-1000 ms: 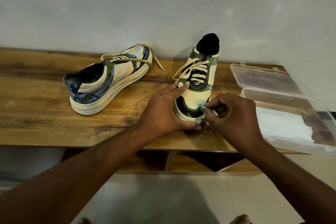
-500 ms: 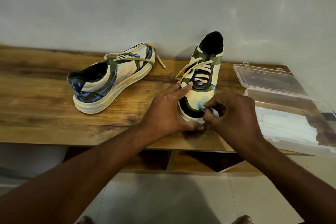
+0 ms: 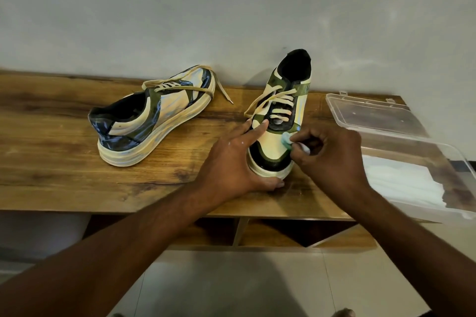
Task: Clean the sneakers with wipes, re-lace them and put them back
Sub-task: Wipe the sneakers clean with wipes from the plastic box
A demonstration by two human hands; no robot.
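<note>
Two cream, green and black sneakers stand on a wooden shelf top [image 3: 64, 162]. The right sneaker [image 3: 283, 110] points its toe toward me, heel near the wall, laces loose. My left hand [image 3: 231, 165] holds its toe, thumb under the sole's front edge, fingers along the left side. My right hand [image 3: 327, 159] pinches a small crumpled wipe [image 3: 287, 141] and presses it on the cream toe panel. The left sneaker [image 3: 152, 118] lies apart to the left, heel toward me, its laces trailing.
A clear plastic box [image 3: 401, 141] with its lid open sits at the right end of the shelf, with white wipes [image 3: 401, 183] inside. A grey wall rises behind. Open shelf compartments [image 3: 270, 231] lie below the top, then pale floor tiles.
My right hand has carried the wipe from the toe's front edge up onto the cream toe panel. The left hand keeps its hold on the toe.
</note>
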